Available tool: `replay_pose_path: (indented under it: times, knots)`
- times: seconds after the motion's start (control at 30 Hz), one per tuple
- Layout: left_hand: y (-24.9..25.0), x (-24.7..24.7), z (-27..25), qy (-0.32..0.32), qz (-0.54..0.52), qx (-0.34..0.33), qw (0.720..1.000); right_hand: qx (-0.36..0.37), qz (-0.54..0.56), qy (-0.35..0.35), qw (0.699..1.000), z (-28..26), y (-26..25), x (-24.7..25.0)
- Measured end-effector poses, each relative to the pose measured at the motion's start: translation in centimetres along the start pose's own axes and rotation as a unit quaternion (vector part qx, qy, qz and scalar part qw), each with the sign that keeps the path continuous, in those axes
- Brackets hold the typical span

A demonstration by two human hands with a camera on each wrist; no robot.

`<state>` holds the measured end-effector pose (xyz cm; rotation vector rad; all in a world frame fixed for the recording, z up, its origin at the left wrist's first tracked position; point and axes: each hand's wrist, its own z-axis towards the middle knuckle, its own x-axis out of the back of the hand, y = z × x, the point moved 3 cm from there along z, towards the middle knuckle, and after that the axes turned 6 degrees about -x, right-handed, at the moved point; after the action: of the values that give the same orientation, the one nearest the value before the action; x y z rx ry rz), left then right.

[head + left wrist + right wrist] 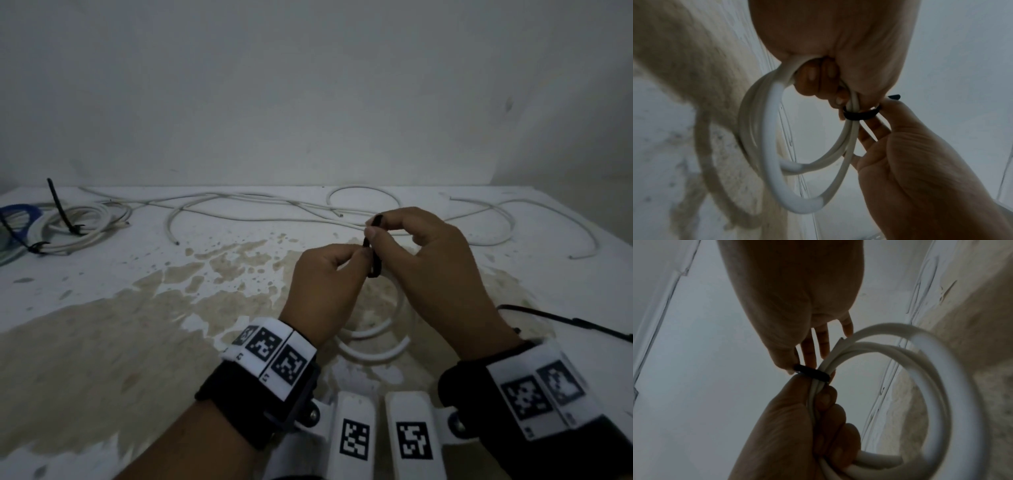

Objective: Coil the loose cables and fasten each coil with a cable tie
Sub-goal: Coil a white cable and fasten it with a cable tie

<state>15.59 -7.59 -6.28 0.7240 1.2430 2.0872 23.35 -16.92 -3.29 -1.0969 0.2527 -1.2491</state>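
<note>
white coil (764, 146) held above table (102, 308), black tie (859, 114) looped round strands. left hand (325, 284) curled round coil; right hand (435, 260) pinching tie. fastening step; next likely: pull tail snug.

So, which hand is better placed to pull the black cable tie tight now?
The right hand: its fingertips already pinch the black cable tie looped around the white cable coil. The left hand grips the coil's strands together, so it should probably just hold them.
</note>
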Motion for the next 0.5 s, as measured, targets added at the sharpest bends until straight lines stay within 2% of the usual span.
replay_pose_path:
  times: [0.07,0.13,0.3,0.4,0.5]
  knots:
    - [0.03,0.01,-0.03,-0.002,0.009,-0.023,1.000,-0.029,-0.001,-0.040,0.999,0.29,0.32,-0.13]
    - [-0.12,0.02,0.03,-0.001,0.004,-0.015,1.000,-0.037,-0.005,-0.054,0.998,0.42,0.59,-0.07]
    - [-0.38,-0.52,0.21,-0.035,-0.103,0.075,0.991,0.027,-0.063,-0.009,0.998,0.33,0.80,0.34]
    - [-0.61,-0.54,0.14,-0.068,-0.052,0.037,0.996,0.029,-0.042,-0.009,0.999,0.27,0.72,0.55]
    - [-0.81,-0.45,0.20,-0.055,-0.060,0.022,0.996,0.037,-0.024,-0.010,0.999,0.39,0.71,0.71]
